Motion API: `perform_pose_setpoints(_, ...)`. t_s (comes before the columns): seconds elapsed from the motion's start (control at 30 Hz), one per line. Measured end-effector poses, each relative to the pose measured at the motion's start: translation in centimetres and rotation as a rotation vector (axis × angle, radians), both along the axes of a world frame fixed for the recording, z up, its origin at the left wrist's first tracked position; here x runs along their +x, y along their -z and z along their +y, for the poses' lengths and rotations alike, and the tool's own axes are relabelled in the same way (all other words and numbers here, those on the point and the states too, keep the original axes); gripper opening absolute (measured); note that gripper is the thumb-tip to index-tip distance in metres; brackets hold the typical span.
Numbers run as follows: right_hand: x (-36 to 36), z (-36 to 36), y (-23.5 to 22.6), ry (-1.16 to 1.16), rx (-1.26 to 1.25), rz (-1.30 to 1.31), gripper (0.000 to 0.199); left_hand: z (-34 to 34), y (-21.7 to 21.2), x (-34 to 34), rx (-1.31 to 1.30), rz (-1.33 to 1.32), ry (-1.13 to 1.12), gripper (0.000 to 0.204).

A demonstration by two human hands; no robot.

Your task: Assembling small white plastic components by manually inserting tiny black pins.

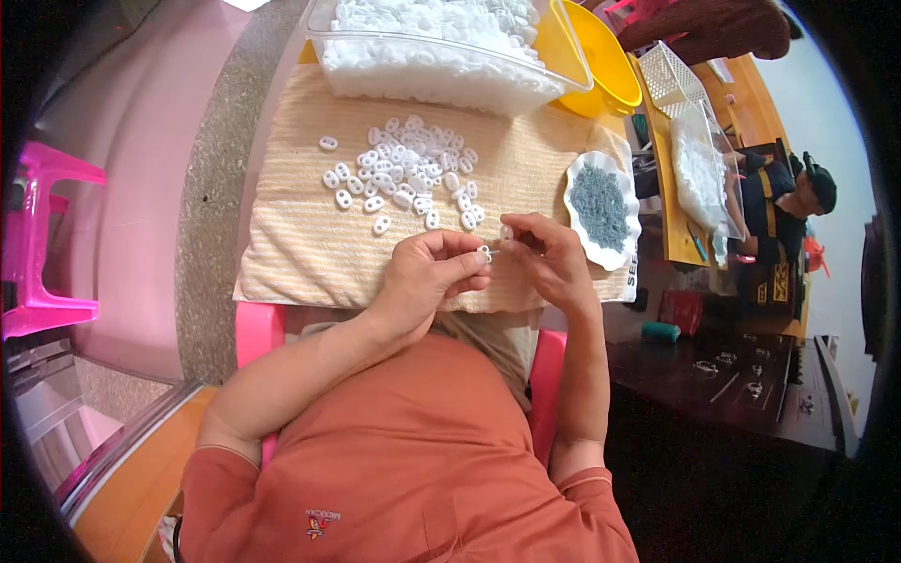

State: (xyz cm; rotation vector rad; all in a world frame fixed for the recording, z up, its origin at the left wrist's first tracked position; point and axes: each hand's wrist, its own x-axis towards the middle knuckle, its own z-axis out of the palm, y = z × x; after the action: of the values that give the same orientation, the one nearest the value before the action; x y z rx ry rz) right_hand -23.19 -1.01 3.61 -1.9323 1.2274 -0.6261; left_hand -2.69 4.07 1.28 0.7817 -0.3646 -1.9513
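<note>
Near the front edge of a striped towel (pixel 310 206), my left hand (pixel 435 272) pinches a small white two-holed plastic piece (pixel 484 253) between thumb and forefinger. Close to its right, the fingers of my right hand (pixel 554 255) are closed on another small white plastic piece (pixel 507 233). A thin light pin-like bit shows between the two pieces, too small to make out. Beyond my hands lies a loose pile of white two-holed pieces (pixel 404 164). Right of my right hand stands a white scalloped dish (pixel 574 211) holding many small dark grey parts (pixel 601 202).
A clear plastic tub (pixel 441 80) full of white pieces stands at the towel's far edge, beside a yellow basin (pixel 610 70). A pink stool (pixel 56 239) is on the left. Far right, another person (pixel 784 202) sits by a wooden table (pixel 671 225) with a bin (pixel 699 169).
</note>
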Motion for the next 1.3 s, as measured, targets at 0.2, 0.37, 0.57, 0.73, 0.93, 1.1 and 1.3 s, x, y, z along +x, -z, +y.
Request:
perform_pose_setpoints(0.2,0.6,1.9,0.5,0.133,0.376,-0.420,0.030,0.0,0.1,0.0,-0.009,0.003,-0.002,0.014)
perform_pose_setpoints(0.37,0.6,2.1,0.9,0.127,0.393,-0.471,0.031,0.0,0.3,0.0,0.004,0.001,0.005,0.014)
perform_pose_setpoints(0.57,1.0,2.4,0.9,0.130,0.465,-0.602,0.029,0.0,0.1,0.0,-0.001,-0.017,0.018,0.014)
perform_pose_setpoints(0.73,1.0,2.5,1.0,0.120,0.471,-0.622,0.030,-0.1,0.2,0.0,-0.010,-0.013,0.013,0.014)
perform_pose_setpoints(0.93,0.5,2.5,1.5,0.112,0.460,-0.631,0.031,0.0,0.1,0.0,-0.013,-0.022,0.020,0.014)
perform_pose_setpoints(1.1,0.6,2.5,1.4,0.102,0.467,-0.628,0.030,0.0,0.1,0.0,-0.019,-0.026,0.020,0.014)
perform_pose_setpoints(1.3,0.4,2.5,1.8,0.076,0.441,-0.652,0.031,0.0,-0.2,0.0,-0.017,-0.038,0.023,0.014)
